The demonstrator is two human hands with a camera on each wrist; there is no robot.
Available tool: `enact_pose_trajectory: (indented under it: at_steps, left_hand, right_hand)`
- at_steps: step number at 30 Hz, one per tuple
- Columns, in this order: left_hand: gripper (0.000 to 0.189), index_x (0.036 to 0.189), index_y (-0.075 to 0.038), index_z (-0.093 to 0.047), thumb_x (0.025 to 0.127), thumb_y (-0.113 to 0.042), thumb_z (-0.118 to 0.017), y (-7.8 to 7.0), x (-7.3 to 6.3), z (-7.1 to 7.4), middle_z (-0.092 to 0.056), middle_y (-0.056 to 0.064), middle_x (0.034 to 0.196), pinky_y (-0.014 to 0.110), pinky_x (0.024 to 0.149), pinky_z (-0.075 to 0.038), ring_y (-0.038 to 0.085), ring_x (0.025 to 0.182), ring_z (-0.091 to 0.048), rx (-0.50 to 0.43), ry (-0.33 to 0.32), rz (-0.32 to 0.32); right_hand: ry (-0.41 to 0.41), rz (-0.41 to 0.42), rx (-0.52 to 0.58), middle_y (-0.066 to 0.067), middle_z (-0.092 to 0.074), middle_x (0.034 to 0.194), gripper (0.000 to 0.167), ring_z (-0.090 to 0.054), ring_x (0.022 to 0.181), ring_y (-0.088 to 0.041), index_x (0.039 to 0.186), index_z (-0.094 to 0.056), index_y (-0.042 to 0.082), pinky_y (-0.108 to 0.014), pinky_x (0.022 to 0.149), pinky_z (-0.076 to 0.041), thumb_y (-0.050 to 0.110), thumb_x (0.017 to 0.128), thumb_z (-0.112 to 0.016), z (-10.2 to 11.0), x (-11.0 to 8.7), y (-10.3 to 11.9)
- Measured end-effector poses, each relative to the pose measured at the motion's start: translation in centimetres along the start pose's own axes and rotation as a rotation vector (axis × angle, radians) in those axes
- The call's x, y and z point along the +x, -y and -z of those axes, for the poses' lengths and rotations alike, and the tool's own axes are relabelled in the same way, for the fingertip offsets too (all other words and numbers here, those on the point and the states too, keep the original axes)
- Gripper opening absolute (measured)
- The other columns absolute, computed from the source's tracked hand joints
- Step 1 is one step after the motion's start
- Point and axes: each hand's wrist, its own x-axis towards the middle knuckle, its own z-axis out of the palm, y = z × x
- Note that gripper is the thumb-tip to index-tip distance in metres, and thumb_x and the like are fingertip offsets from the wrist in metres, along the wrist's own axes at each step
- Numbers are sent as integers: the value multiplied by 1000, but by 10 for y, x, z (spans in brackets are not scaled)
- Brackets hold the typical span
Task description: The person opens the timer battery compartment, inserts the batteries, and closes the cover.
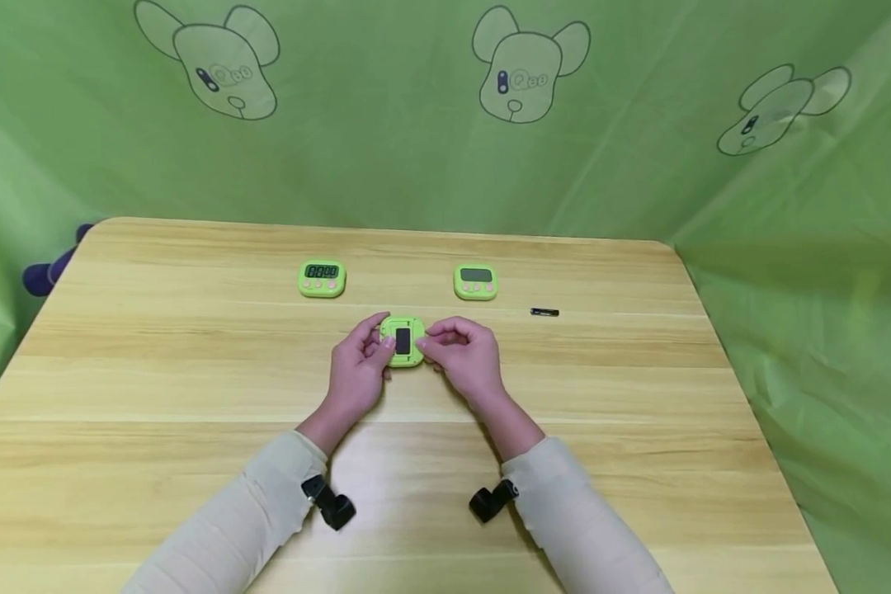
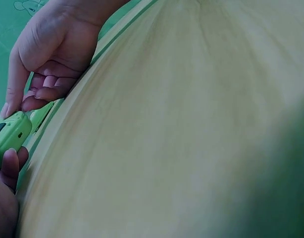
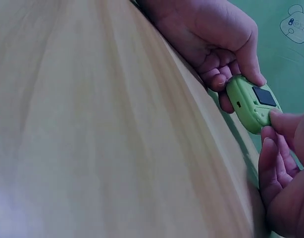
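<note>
A green digital kitchen timer [image 1: 403,357] is held just over the table, its back with a dark rectangle turned up. My left hand [image 1: 355,369] grips its left side, thumb on top and fingers beneath. On the opposite edge, my right hand [image 1: 469,360] pinches the timer between thumb and fingers. In the right wrist view, the timer [image 3: 246,106] shows a small slot in its side, and both thumbs lie on its back. Only part of the timer [image 2: 16,134] shows at the left edge of the left wrist view.
Behind the hands lie two more green timers: the left one [image 1: 322,279] displays digits, while the right one [image 1: 476,282] has a blank screen. A small black battery [image 1: 544,313] lies to the right on the wooden table [image 1: 601,388]. Green printed cloth [image 1: 386,148] hangs behind the table.
</note>
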Motion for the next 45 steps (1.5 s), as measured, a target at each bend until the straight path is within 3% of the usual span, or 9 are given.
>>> enact_pose_trajectory:
  at_steps: [5, 15, 19, 23, 28, 34, 37, 42, 45]
  left_hand:
    - [39, 135, 6, -55, 97, 4, -59, -1, 0, 0, -57, 13, 83, 29, 49, -53, 23, 55, -54, -8, -7, -1]
    - [38, 134, 6, -57, 96, 6, -59, 1, 0, 1, -58, 14, 81, 28, 47, -52, 21, 55, -53, -31, 23, -11]
    - [37, 134, 3, -58, 96, 5, -58, 1, 0, 1, -57, 12, 78, 28, 47, -51, 21, 53, -53, 12, 37, -7]
    - [37, 133, 1, -59, 96, 5, -57, 3, 0, 0, -57, 10, 77, 28, 48, -51, 19, 54, -53, 47, 38, -1]
    - [37, 135, 3, -56, 98, 0, -58, 1, 1, -3, -58, 10, 79, 30, 49, -53, 21, 53, -55, 43, -15, 20]
    - [42, 137, 4, -54, 98, -7, -61, -2, 6, -5, -53, 7, 76, 29, 51, -54, 19, 51, -57, 15, -150, 64]
    - [38, 133, 3, -58, 97, -8, -62, -2, 8, -4, -56, 7, 76, 25, 54, -53, 15, 54, -56, 11, -175, 67]
    - [33, 131, 4, -59, 101, -9, -57, 1, 6, -3, -58, 12, 89, 27, 53, -54, 19, 58, -57, -75, -162, 46]
    - [35, 133, 6, -58, 101, -7, -55, 3, 5, -3, -53, 17, 104, 28, 62, -56, 22, 74, -58, -111, -172, -1]
  right_hand:
    - [41, 69, 19, -16, -69, 72, 6, -68, 60, -29, 84, -73, -2, -36, 53, -59, 0, 85, -79, 2, -1, -3]
    - [303, -338, 74, -19, -72, 96, 32, -71, 73, -25, 122, -65, -2, -35, 66, -60, -1, 90, -72, 21, 20, 6]
    - [348, -368, 56, -19, -71, 95, 29, -71, 76, -23, 117, -66, -7, -34, 70, -60, -2, 89, -73, 23, 25, 6]
    - [332, -362, 47, -19, -71, 93, 27, -71, 74, -22, 114, -67, -6, -32, 68, -60, -3, 88, -73, 22, 25, 7]
    - [221, -221, 26, -15, -72, 94, 26, -69, 71, -20, 115, -70, 0, -30, 62, -60, 1, 90, -74, 13, 18, 1]
    - [148, 182, -192, -6, -68, 111, 48, -68, 79, -19, 119, -71, 7, -29, 65, -59, 9, 75, -89, -4, 5, -8]
    - [145, 315, -257, -7, -64, 114, 61, -66, 80, -19, 121, -70, 5, -29, 66, -59, 13, 66, -95, -10, 3, -9]
    - [150, 353, -208, -10, -65, 115, 53, -66, 80, -23, 118, -71, 1, -36, 68, -59, 6, 69, -91, -12, 2, -11]
    - [167, 324, -197, -10, -69, 110, 42, -67, 81, -23, 117, -72, 2, -38, 69, -58, 7, 78, -86, -11, 3, -12]
